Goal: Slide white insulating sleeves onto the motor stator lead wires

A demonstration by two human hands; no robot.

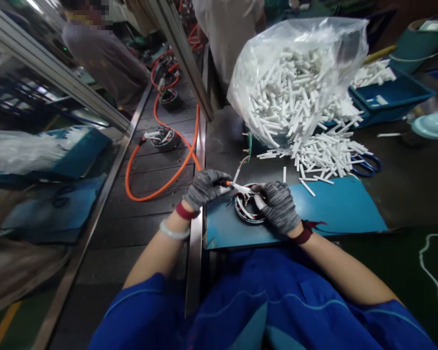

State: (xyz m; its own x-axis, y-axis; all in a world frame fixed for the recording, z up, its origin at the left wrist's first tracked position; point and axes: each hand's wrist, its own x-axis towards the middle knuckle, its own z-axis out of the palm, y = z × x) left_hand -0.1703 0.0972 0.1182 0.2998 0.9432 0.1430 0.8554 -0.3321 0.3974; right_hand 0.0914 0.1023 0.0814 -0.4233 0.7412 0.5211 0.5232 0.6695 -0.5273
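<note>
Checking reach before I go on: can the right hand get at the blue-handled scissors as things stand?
Probably yes: the blue-handled scissors lie with handles exposed beside the loose white tubes, though the right hand would first have to leave the white wires.

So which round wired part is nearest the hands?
The dark round part with white tubing, on the flat blue board; the others sit farther off, on the dark slatted conveyor.

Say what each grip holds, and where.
Left grip: orange cable, by its end. Right grip: apparently the white wires emerging there, exact spot hidden.
</note>
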